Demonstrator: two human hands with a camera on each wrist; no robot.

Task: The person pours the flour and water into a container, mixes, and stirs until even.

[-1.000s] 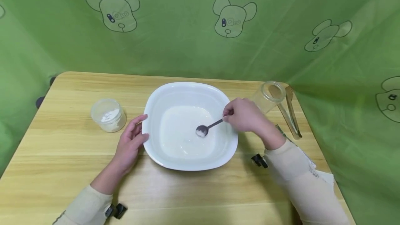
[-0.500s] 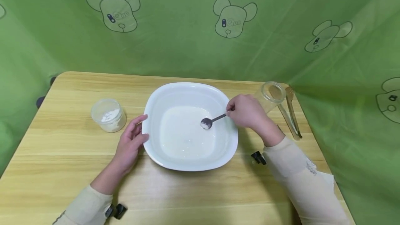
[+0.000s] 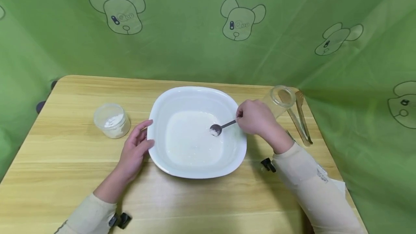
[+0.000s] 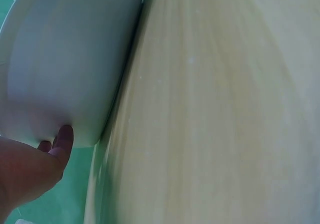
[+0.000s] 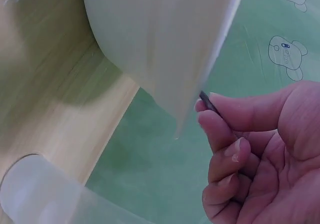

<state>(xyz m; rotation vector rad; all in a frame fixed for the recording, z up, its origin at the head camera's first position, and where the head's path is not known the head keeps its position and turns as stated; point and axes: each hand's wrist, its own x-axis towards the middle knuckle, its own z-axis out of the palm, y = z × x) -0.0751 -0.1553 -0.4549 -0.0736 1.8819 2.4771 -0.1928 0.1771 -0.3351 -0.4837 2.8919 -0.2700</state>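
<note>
A white basin [image 3: 195, 170] with rounded corners stands mid-table, whitish and shiny across its bottom. My left hand [image 3: 134, 151] is at its left side, thumb and fingertips touching the rim. In the left wrist view the thumb [image 4: 62, 139] lies against the outer wall. Over the basin's right half, a small dark measuring spoon [image 3: 216, 130] carries white powder in its bowl. My right hand [image 3: 256, 118] pinches the handle's end between thumb and forefinger, above the right rim. Seen from the right wrist, the other fingers [image 5: 227, 184] are curled, and only a short piece of the dark handle [image 5: 210, 103] shows.
A clear plastic tub [image 3: 112, 122] of white powder is left of the basin. Behind my right hand stands a clear glass jar [image 3: 276, 102], with wooden-tipped tongs [image 3: 303, 118] beside it. White paper [image 3: 339, 185] lies partly under the right sleeve. A green curtain [image 3: 182, 46] surrounds the table.
My right hand has drawn the measuring spoon a little to the right and away from me, then nearly stopped. The left hand and the basin stay in place.
</note>
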